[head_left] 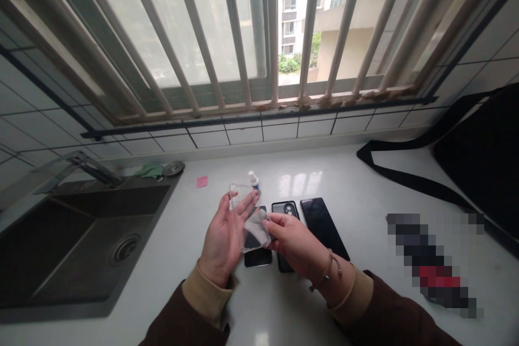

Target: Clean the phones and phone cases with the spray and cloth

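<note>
A clear phone case [237,213] is held tilted above the counter in my left hand [221,238], whose fingers lie behind it and show through. My right hand [292,238] pinches a thin pale grey cloth [257,228] against the inside of the case at its lower right. Partly hidden beneath the case lies a dark phone [258,258]. Next to it, a black phone case [286,266] with camera openings is partly covered by my right hand. Just behind my left fingertips stands a small white spray bottle [253,178].
A large black tablet or phone [324,228] lies to the right on the white counter [162,259]. A grey sink [77,248] with a tap [95,170] is at left. There is a pink note [201,181] near the sink, and a black strapped bag [478,151] at right. A barred window rises behind.
</note>
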`<state>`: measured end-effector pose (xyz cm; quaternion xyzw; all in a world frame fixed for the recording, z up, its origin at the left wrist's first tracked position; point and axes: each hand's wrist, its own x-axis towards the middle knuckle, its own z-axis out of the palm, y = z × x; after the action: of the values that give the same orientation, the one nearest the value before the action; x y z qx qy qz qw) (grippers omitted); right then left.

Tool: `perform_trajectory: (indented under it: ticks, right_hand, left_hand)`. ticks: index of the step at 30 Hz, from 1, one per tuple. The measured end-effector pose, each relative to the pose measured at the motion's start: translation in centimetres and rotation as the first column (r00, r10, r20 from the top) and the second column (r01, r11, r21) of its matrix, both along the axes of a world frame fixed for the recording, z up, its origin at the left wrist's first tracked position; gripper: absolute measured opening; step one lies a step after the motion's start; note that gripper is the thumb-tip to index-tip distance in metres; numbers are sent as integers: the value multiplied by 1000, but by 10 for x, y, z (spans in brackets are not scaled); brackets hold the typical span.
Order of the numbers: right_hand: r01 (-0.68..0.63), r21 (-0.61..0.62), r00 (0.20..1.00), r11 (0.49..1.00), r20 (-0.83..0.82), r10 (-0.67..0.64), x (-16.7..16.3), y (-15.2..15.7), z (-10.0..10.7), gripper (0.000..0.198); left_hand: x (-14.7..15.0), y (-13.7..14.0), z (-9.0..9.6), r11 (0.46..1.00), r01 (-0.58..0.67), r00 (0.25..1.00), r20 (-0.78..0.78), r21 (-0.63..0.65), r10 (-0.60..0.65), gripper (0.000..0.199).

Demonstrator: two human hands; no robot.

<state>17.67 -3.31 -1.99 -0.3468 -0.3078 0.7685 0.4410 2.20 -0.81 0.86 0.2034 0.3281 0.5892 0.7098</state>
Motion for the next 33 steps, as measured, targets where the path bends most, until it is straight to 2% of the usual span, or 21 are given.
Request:
perform_trajectory:
  ticks: [5,9,12,16,23,28,33]
  right_hand:
    - [-7,12,1000,1000,-12,7,-1,0,-2,41]
    - [66,50,998,997,22,-67,-1,4,-6,43]
    - [113,78,993,991,11,-114,0,5,-5,44]
    - [97,78,995,992,3,-98,2,6,-2,49]
    - [103,59,995,993,7,-103,4,7,-8,54]
    - [96,10,995,995,-29,-96,3,6,-7,55]
    - [49,21,997,999,-60,-48,4,3,0,54]
  left_hand:
    - [1,-6,2,999,12,998,-60,36,-10,40]
    - [-1,-7,-2,996,16,997,-82,89,-8,45]
    - [-3,-6,-5,986,-35,994,-101,164,52,49]
    - [-6,-3,-4,960,-154,979,-93,234,179,49]
    - [-9,-1,3,891,-342,911,-126,298,392,56]
    - [-5,-6,3,826,-367,845,-217,427,488,72]
    - [-4,-10,0,759,-351,780,-276,549,561,79]
